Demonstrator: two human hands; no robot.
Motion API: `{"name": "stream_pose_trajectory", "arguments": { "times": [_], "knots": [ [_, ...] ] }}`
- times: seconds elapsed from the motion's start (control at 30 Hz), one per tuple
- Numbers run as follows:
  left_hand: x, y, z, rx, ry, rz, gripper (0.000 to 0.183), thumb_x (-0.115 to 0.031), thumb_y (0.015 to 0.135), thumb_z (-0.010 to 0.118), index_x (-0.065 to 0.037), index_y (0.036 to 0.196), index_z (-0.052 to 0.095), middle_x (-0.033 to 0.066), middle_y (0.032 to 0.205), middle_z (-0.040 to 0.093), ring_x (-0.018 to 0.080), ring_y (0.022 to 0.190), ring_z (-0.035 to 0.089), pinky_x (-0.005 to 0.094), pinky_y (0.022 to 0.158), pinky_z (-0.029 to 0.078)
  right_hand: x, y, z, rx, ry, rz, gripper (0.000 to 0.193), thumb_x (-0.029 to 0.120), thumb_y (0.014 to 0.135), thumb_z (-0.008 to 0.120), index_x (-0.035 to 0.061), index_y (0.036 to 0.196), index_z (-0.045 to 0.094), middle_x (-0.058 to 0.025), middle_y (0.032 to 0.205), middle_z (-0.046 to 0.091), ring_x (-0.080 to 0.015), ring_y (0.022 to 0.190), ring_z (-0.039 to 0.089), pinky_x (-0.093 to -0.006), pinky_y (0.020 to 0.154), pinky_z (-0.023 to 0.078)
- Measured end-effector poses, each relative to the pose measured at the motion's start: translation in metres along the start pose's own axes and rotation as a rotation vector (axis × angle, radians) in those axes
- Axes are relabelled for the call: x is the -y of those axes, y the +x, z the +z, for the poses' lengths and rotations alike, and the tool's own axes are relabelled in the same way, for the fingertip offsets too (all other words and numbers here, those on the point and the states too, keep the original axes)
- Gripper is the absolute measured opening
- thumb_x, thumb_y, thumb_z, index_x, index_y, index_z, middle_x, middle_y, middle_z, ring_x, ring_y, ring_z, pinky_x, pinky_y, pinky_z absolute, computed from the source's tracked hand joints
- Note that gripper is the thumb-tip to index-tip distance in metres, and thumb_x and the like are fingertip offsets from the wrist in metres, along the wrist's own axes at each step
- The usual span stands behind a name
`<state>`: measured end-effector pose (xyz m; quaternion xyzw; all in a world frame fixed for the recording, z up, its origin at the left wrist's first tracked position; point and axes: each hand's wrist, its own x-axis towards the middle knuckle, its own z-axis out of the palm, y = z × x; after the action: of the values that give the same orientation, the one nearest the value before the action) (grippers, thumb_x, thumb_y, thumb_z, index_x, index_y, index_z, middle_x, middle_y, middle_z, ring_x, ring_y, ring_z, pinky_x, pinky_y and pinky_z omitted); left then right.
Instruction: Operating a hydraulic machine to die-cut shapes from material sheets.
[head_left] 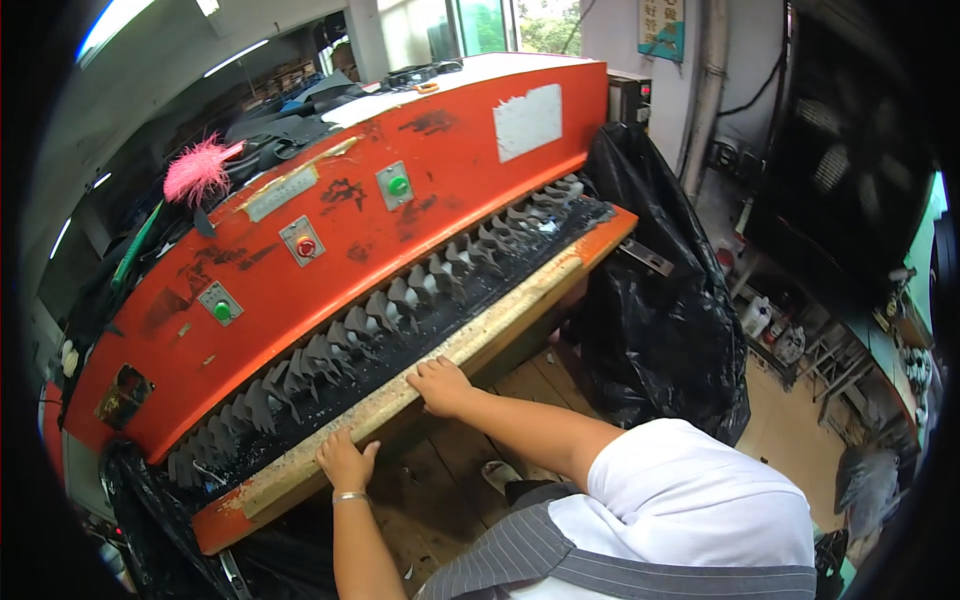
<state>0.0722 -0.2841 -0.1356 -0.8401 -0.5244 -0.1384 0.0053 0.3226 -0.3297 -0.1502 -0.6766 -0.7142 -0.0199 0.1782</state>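
Note:
My left hand [345, 466] rests on the worn wooden front ledge [480, 335] of a large orange machine [350, 250], its fingers laid over the top and its thumb held apart. Farther right along the same ledge lies my right hand [440, 388], fingers slightly bent on the edge. Neither hand holds anything. Behind the ledge runs a long dark slot with a row of grey curved flaps [385, 312]. Green buttons [398, 186] and a red knob [305, 246] are set in the machine's front panel.
Black plastic sheeting [660, 330] hangs at the machine's right end, with more black plastic [150, 530] at its left end. A pink fluffy duster [198, 170] and dark material sheets [285, 130] lie on top. Bottles [757, 317] stand at the right.

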Motion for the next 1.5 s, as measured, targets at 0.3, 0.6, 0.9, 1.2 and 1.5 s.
{"name": "stream_pose_trajectory", "arguments": {
  "times": [0.3, 0.6, 0.9, 1.2, 1.5],
  "knots": [
    [-0.018, -0.018, -0.009, 0.009, -0.106, -0.134, 0.061, -0.056, 0.081, 0.058, -0.001, 0.109, 0.062, 0.0173, 0.110, 0.060, 0.0335, 0.111, 0.051, 0.0463, 0.104, 0.028, 0.004, -0.006, -0.022, 0.204, 0.070, 0.048, 0.058, 0.027, 0.059, 0.085, 0.0121, 0.109, 0.061, -0.0111, 0.110, 0.058, -0.0282, 0.111, 0.054, -0.0399, 0.093, 0.044],
    [-0.041, -0.030, -0.010, 0.245, -0.335, -0.134, 0.044, -0.050, 0.081, 0.060, -0.008, 0.080, 0.073, 0.0127, 0.090, 0.070, 0.0332, 0.094, 0.063, 0.0446, 0.084, 0.047, -0.027, -0.033, -0.056, 0.663, 0.033, 0.007, 0.050, 0.045, 0.064, 0.079, 0.0105, 0.098, 0.067, -0.0128, 0.099, 0.066, -0.0328, 0.097, 0.062, -0.0439, 0.081, 0.050],
    [-0.014, 0.076, -0.005, -0.482, -0.149, -0.246, 0.023, -0.024, 0.075, 0.074, -0.012, 0.092, 0.065, 0.0041, 0.090, 0.064, 0.0294, 0.095, 0.055, 0.0414, 0.087, 0.040, 0.041, 0.152, -0.023, 0.094, 0.450, -0.342, 0.031, 0.028, 0.083, 0.066, 0.0072, 0.105, 0.066, -0.0127, 0.110, 0.059, -0.0337, 0.105, 0.058, -0.0430, 0.087, 0.049],
    [-0.025, 0.113, -0.045, -0.404, -0.365, 0.119, 0.021, -0.021, 0.070, 0.078, -0.010, 0.082, 0.066, 0.0047, 0.084, 0.065, 0.0256, 0.084, 0.058, 0.0379, 0.080, 0.045, 0.038, 0.249, -0.015, 0.924, -0.101, -0.210, 0.031, 0.027, 0.069, 0.072, 0.0054, 0.091, 0.073, -0.0125, 0.090, 0.072, -0.0246, 0.085, 0.068, -0.0404, 0.074, 0.052],
    [-0.003, 0.128, -0.013, -0.143, -0.271, 0.162, 0.045, -0.011, 0.081, 0.049, -0.006, 0.125, 0.053, 0.0155, 0.101, 0.064, 0.0346, 0.091, 0.062, 0.0463, 0.079, 0.050, -0.003, 0.227, -0.089, 0.445, 1.359, -0.265, 0.013, 0.001, 0.066, 0.060, 0.0006, 0.076, 0.069, -0.0007, 0.070, 0.065, -0.0080, 0.060, 0.052, -0.0276, 0.057, 0.044]
  ]
}}
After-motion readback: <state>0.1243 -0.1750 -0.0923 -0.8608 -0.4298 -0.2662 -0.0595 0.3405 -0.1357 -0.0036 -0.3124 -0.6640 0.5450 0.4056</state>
